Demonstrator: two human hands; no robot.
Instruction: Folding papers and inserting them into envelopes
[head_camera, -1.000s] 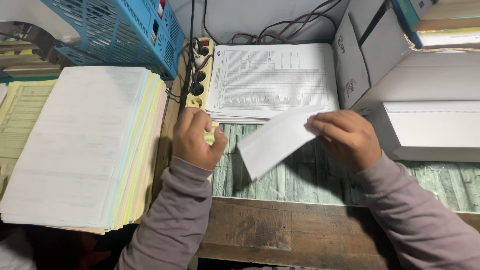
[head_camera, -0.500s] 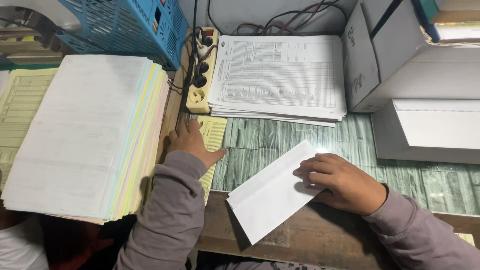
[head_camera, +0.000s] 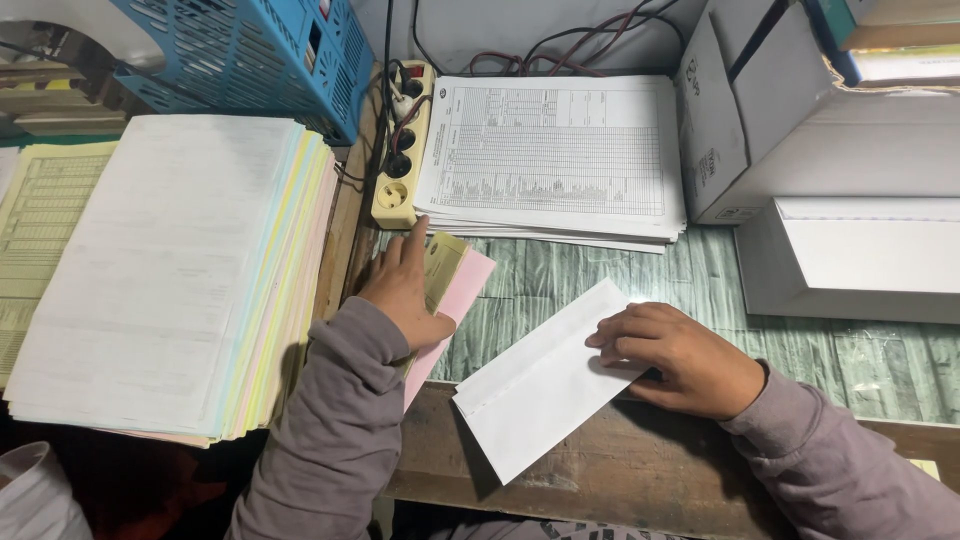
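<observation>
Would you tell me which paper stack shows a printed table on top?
The white stack of forms by the power strip; the multicoloured stack at left looks nearly blank.

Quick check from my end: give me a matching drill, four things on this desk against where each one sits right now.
Things:
1. white envelope
2. yellow slip
3. power strip
4. blue basket

Places:
A. top left corner, behind the thick paper stack
B. pinned flat under the right hand
C. lifted at its edge by the left hand, over a pink sheet
D. upright between the thick paper stack and the printed forms

Pairs: 1-B, 2-C, 3-D, 4-A
</observation>
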